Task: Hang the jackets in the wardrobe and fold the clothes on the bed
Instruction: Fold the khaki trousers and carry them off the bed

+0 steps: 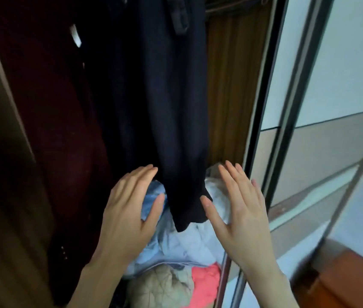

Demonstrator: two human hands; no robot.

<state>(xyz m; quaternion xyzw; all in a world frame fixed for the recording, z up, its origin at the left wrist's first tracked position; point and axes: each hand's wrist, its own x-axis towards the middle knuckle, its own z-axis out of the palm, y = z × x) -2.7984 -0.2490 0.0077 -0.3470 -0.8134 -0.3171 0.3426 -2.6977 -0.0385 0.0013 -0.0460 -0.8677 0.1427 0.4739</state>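
A dark maroon coat (49, 103) hangs leftmost in the wardrobe (227, 90), beside a navy woven jacket (160, 103). The left hand (129, 210) and right hand (240, 210), fingers straight and gripping nothing, flank its lower hem above rumpled pale-blue cloth (176, 243), a quilted beige piece (160, 285) and coral fabric (206, 283).

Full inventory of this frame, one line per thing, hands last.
navy jacket: 1, dark navy, hanging centre in wardrobe
maroon garment: 1, dark red, hanging left of the navy jacket
pale blue clothes: heap, count unclear, wardrobe floor
beige quilted item: 1, beige, bottom of heap
coral item: 1, coral pink, right of the beige one
sliding door: 1, dark-framed, right
left hand: open, beside jacket hem
right hand: open, right of hem
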